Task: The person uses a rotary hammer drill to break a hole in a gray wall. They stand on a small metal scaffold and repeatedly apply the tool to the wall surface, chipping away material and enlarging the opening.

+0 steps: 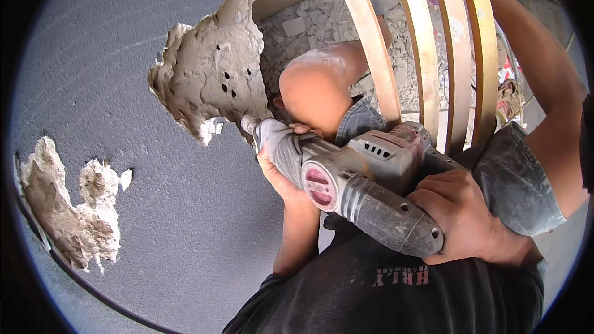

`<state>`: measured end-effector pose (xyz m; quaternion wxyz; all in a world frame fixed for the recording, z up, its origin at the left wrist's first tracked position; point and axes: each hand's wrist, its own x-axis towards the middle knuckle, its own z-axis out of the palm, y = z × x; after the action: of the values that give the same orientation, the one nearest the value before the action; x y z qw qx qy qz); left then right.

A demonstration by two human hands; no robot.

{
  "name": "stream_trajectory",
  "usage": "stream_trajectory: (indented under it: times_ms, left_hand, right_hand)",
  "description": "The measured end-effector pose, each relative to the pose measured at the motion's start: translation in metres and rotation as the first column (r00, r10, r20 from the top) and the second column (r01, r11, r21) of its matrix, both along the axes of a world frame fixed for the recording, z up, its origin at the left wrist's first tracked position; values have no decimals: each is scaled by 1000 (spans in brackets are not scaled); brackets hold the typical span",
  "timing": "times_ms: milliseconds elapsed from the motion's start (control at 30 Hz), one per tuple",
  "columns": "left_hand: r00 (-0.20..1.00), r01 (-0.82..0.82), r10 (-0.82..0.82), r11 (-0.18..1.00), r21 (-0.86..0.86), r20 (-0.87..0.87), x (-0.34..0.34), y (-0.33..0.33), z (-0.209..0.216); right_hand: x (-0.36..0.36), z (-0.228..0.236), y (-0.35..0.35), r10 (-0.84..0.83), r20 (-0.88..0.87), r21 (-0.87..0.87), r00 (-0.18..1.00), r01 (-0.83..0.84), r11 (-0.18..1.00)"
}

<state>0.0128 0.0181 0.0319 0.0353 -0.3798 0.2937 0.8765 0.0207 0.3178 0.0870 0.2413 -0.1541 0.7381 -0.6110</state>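
The grey cloth (281, 147) around the front of a demolition hammer (387, 161) is gripped by the left hand (279, 176), the rear by the right hand (455, 210). The tool is held between them; beyond the left hand, a broken patch (204, 74) is exposed in the wall (198, 216).

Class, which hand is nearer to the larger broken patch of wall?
Left. The left hand holds the power tool by its cloth-wrapped front, close to the patch; the right hand is at its rear, farther away.
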Motion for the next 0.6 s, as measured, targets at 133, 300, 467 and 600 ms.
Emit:
stream_trajectory:
  times_ms: [133,300,467,600]
  left_hand:
    - [995,-21,25,999,39,-98,2,-6,-3]
    - [995,-94,92,995,-46,-42,-8,4,0]
    - [994,-69,69,998,4,-84,-7,0,-3]
    - [993,-61,63,998,25,-103,-10,-5,-11]
  right_hand:
    - [-2,7,-12,33,-54,12,998,-32,999]
    - [-14,13,-15,27,-81,22,996,-25,999]
    - [-6,6,-21,27,-93,41,995,-23,999]
    - [-10,7,-19,11,-104,48,995,-6,999]
